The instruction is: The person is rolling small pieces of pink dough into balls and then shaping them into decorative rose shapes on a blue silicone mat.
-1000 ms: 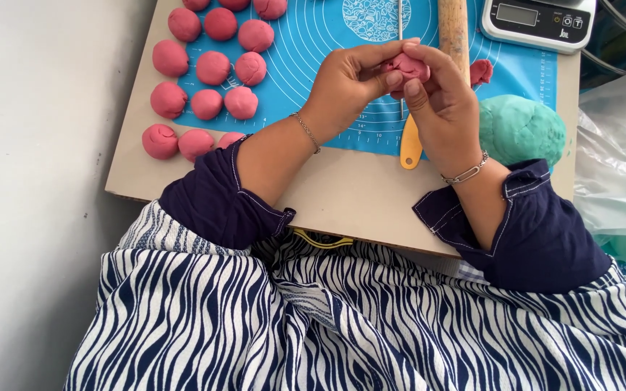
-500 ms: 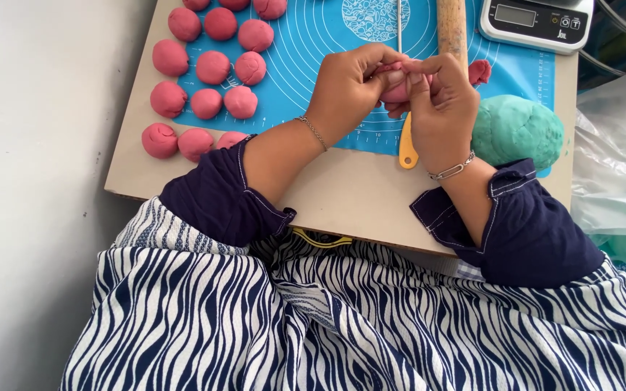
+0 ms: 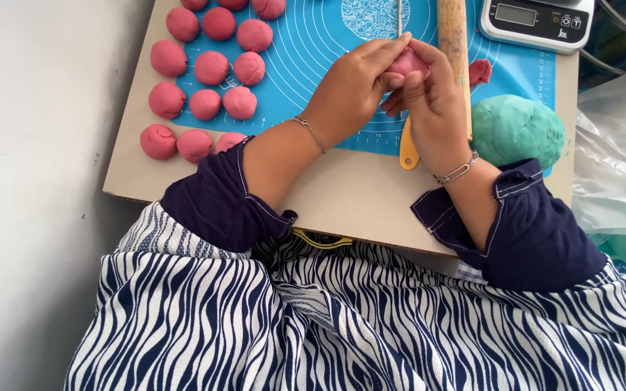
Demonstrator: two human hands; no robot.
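Both hands, left hand [image 3: 353, 87] and right hand [image 3: 432, 101], are pinching a pink dough piece [image 3: 407, 64] together above the blue mat [image 3: 327, 43]; a dozen pink balls [image 3: 211, 69] are sitting finished at the mat's left, with the green dough lump [image 3: 517, 130] lying untouched off its right corner.

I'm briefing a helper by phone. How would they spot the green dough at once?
Find the blue baking mat on the tan board. Off the mat's right edge, beside the person's right hand, sits the green dough. It is one large teal mound, while the pink balls are small and many.
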